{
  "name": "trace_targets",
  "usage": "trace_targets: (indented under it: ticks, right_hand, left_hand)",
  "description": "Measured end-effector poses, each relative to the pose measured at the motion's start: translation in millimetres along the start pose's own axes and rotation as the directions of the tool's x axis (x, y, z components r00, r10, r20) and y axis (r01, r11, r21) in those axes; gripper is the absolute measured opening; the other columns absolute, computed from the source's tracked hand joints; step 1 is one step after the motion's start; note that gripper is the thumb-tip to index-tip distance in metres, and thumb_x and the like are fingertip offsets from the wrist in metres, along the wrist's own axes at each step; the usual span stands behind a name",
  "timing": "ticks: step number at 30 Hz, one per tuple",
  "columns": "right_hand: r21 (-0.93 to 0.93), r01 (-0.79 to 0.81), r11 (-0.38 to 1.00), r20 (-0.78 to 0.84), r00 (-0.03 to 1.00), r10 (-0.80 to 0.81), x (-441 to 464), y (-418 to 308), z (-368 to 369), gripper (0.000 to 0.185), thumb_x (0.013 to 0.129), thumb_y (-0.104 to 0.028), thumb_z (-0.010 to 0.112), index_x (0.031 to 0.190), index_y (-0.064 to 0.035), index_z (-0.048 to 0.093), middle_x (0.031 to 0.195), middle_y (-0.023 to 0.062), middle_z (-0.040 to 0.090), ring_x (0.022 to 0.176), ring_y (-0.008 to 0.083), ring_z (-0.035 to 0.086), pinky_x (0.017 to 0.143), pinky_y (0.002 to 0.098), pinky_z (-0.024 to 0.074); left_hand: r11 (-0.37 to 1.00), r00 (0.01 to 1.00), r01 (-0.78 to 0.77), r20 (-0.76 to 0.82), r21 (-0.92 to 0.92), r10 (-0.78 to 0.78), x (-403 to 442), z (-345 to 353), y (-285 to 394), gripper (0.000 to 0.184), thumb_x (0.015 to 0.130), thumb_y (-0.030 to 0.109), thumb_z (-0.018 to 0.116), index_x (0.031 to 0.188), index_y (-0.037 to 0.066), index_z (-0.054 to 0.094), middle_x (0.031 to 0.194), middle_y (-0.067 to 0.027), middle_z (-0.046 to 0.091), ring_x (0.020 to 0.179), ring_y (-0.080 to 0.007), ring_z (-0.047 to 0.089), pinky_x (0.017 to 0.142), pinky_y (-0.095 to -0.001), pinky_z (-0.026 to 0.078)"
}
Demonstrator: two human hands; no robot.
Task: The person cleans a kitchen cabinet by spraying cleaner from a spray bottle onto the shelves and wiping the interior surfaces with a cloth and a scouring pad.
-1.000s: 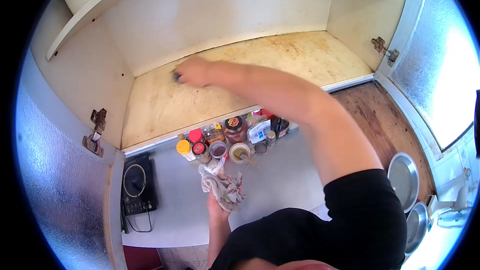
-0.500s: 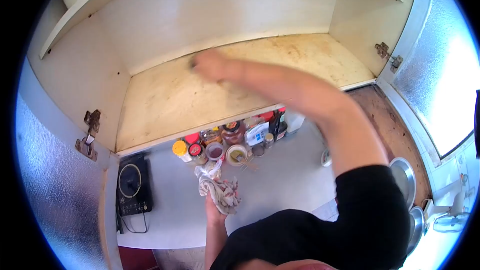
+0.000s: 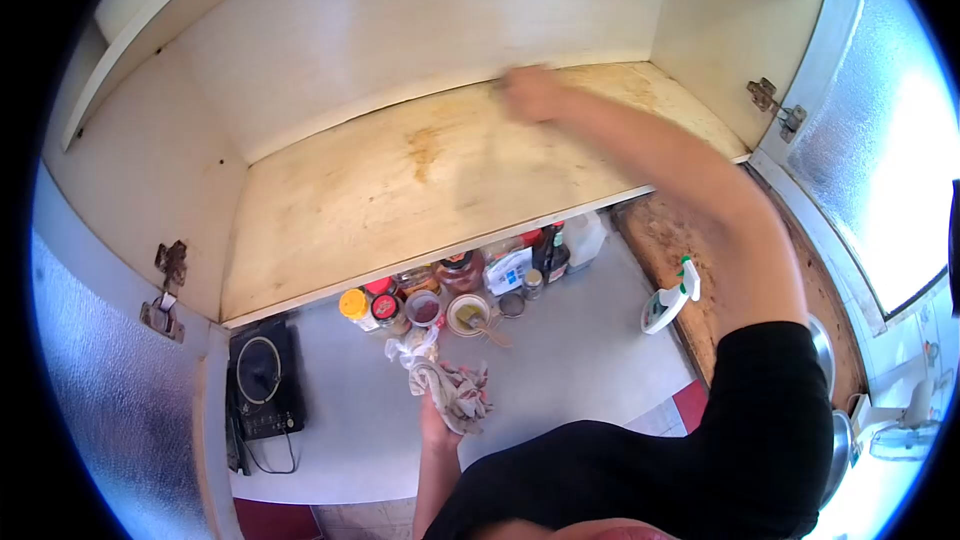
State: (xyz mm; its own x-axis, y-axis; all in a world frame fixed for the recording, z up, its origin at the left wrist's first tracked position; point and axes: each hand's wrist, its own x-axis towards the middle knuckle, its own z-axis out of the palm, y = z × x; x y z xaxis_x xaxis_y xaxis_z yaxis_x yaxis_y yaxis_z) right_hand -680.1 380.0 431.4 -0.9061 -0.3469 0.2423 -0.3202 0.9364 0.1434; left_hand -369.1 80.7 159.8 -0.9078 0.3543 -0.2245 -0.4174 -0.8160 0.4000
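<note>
Low in the view, my left hand is closed on a crumpled light cloth above the grey counter. My right hand, blurred by motion, reaches into the cabinet near the back edge of its stained shelf board. Its fingers are bent around something small and dark, too blurred to name. A brown stain shows on the board to the left of this hand.
Jars and bottles stand below the shelf's front edge. A black induction cooker lies at left, a spray bottle at right. Frosted doors with hinges flank the cabinet. Metal pans sit at far right.
My right hand has swept rightward along the back of the shelf, uncovering the brown stain. The spray bottle has come fully into view. My left hand still holds the cloth.
</note>
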Motion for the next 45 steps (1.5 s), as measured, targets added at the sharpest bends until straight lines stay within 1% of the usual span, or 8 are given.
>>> trace_targets:
  ticks: [6,11,17,19,25,35,40,45]
  right_hand:
    - [0.118,0.325,0.938,-0.142,0.941,-0.308,-1,-80,-21,0.028,0.078,-0.023,0.052,0.098,-0.0055,0.059,0.088,0.0179,0.063,0.081,0.0341,0.06,0.075,0.0445,0.0466]
    - [-0.121,-0.366,0.923,-0.115,0.929,0.353,-90,149,-16,0.025,0.085,-0.021,0.048,0.1,-0.0058,0.061,0.098,0.0148,0.062,0.087,0.031,0.06,0.076,0.042,0.0472]
    - [-0.156,0.139,0.978,-0.039,0.988,-0.147,14,61,32,0.025,0.075,-0.014,0.05,0.092,-0.0034,0.065,0.085,0.0187,0.063,0.078,0.0343,0.061,0.07,0.0438,0.0473]
    - [0.269,0.321,0.908,-0.218,0.939,-0.267,-16,-42,-21,0.024,0.076,-0.018,0.051,0.091,-0.0038,0.063,0.085,0.0181,0.063,0.078,0.0358,0.06,0.071,0.0456,0.0464]
    - [-0.059,-0.219,0.974,-0.017,0.976,0.218,-81,170,-19,0.031,0.082,-0.024,0.047,0.104,-0.0094,0.063,0.091,0.0147,0.065,0.082,0.0272,0.062,0.074,0.0398,0.0487]
    - [-0.039,0.085,0.996,-0.072,0.993,-0.088,-57,115,-21,0.023,0.077,-0.021,0.049,0.084,-0.0051,0.064,0.086,0.0166,0.064,0.078,0.0333,0.061,0.071,0.0435,0.0481]
    - [-0.153,-0.247,0.957,0.07,0.963,0.259,-74,170,-29,0.024,0.079,-0.024,0.05,0.083,-0.0044,0.063,0.083,0.0167,0.064,0.079,0.033,0.061,0.072,0.0435,0.0482]
    - [0.086,0.038,0.996,-0.072,0.997,-0.031,-40,106,-18,0.027,0.078,-0.026,0.052,0.082,-0.0009,0.062,0.086,0.0191,0.063,0.082,0.0354,0.06,0.075,0.0442,0.047]
  left_hand:
    - [0.996,0.996,0.087,-0.002,-0.005,-0.087,19,29,-24,0.032,0.092,0.038,0.039,0.113,0.015,0.049,0.113,-0.0122,0.053,0.101,-0.0368,0.053,0.077,-0.0528,0.048]
    - [0.997,0.995,0.079,-0.052,-0.013,-0.079,23,35,-26,0.031,0.092,0.034,0.044,0.116,0.015,0.047,0.115,-0.0128,0.052,0.1,-0.0358,0.053,0.075,-0.0516,0.049]
    - [0.997,0.998,0.056,0.009,0.047,-0.057,22,16,-27,0.035,0.092,0.041,0.037,0.113,0.015,0.049,0.112,-0.0121,0.054,0.1,-0.0367,0.054,0.077,-0.054,0.047]
    - [0.992,0.994,0.104,0.013,0.07,-0.105,28,26,-37,0.031,0.092,0.037,0.041,0.113,0.015,0.048,0.113,-0.0124,0.053,0.099,-0.0353,0.054,0.074,-0.051,0.05]
    - [0.993,0.992,0.114,-0.057,0.039,-0.111,36,41,-43,0.03,0.092,0.034,0.043,0.113,0.015,0.048,0.111,-0.0118,0.054,0.098,-0.0348,0.054,0.073,-0.051,0.05]
    - [0.992,0.994,0.112,-0.018,0.065,-0.111,42,40,-48,0.03,0.092,0.037,0.041,0.112,0.016,0.05,0.109,-0.0102,0.055,0.099,-0.0329,0.054,0.076,-0.0497,0.048]
    - [0.995,0.995,0.099,-0.008,0.014,-0.098,39,31,-42,0.029,0.092,0.035,0.042,0.112,0.015,0.05,0.108,-0.0109,0.055,0.097,-0.0331,0.055,0.075,-0.0495,0.049]
    - [0.99,0.99,0.141,-0.015,-0.031,-0.142,43,30,-46,0.03,0.092,0.035,0.041,0.112,0.015,0.05,0.108,-0.0108,0.055,0.096,-0.0339,0.055,0.074,-0.0489,0.05]
